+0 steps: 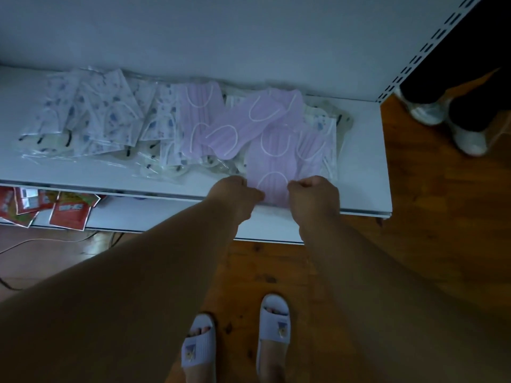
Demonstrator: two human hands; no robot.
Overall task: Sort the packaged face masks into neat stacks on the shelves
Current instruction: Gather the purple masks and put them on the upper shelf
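A loose heap of packaged face masks lies across the white shelf [365,161]. White masks with blue print [105,111] are on the left, several lilac masks [249,120] in the middle and right. My left hand [235,194] and my right hand [312,194] both pinch the near end of one lilac mask packet [273,158] at the shelf's front edge, one hand on each side. Their fingers are curled round the packet's lower corners.
A lower shelf [166,214] holds red packets [69,211] at the left. The shelf's slotted upright [425,51] rises at the right. Another person's white shoes [467,134] stand on the wooden floor to the right. My slippered feet [237,338] are below.
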